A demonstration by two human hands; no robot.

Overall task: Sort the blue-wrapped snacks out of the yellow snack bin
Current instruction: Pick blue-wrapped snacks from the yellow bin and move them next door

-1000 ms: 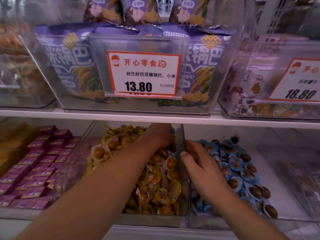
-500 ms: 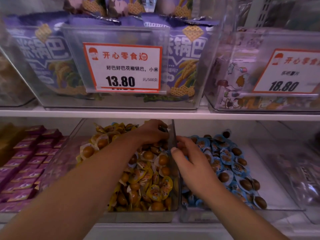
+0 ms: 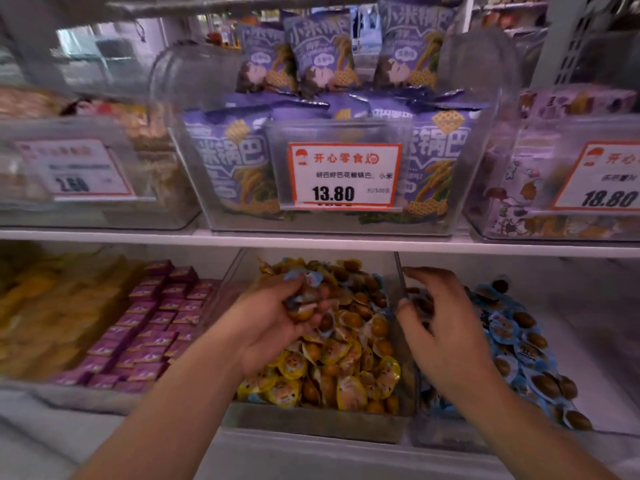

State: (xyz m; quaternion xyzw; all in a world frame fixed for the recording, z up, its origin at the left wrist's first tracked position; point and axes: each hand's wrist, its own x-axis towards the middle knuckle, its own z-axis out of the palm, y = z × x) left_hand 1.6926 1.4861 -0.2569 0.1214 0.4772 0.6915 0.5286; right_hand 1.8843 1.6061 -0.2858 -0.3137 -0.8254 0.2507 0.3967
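The clear yellow snack bin (image 3: 311,426) on the lower shelf is full of yellow-wrapped snacks (image 3: 349,368). My left hand (image 3: 277,323) is palm up above the bin. It holds a handful of snacks, among them blue-wrapped snacks (image 3: 304,282). Just to the right stands a clear bin (image 3: 446,436) of blue-wrapped snacks (image 3: 519,344). My right hand (image 3: 440,327) hovers over that bin's left part with its fingers curled and spread; I see nothing in it.
Purple boxes (image 3: 145,327) fill the bin to the left, and yellow packs (image 3: 38,306) lie further left. The white shelf edge (image 3: 311,242) runs close above the hands. On it stand bins of purple bags with a 13.80 price tag (image 3: 343,174).
My left hand has come back out of the rear of the yellow bin, turned palm up with a handful of snacks. My right hand has moved a little right. The camera has tilted up.
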